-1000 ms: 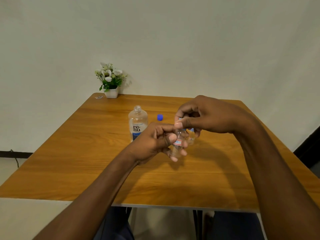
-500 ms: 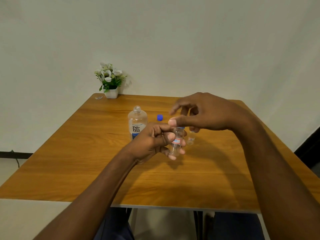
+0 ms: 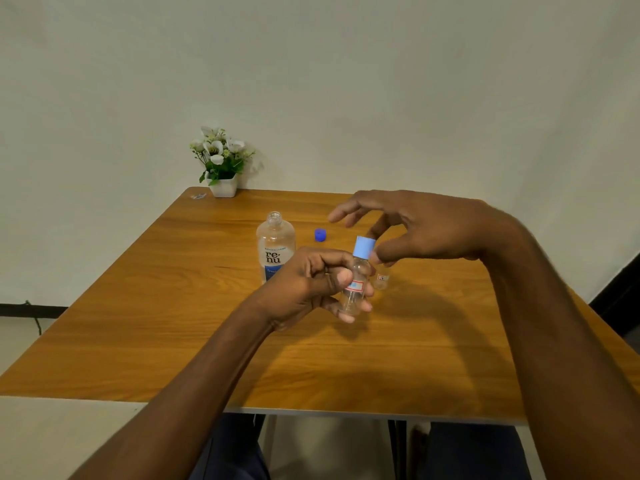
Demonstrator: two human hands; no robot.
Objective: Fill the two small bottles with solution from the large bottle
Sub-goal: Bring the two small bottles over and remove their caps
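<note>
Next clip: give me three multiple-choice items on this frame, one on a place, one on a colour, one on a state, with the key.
1. Where is the dark blue cap relative to the large bottle? A screwed on its neck; B on the table to its right; C on the floor.
2. What colour is the lid of the small bottle in the left hand's grip? A light blue; B red; C white.
3. What state is the large bottle in? A capped, upright; B uncapped, upright; C on its side.
Key: 1 B, it lies on the wood, apart from the bottle; 2 A, the pale blue lid shows above the fingers; 3 B, its open neck shows.
</note>
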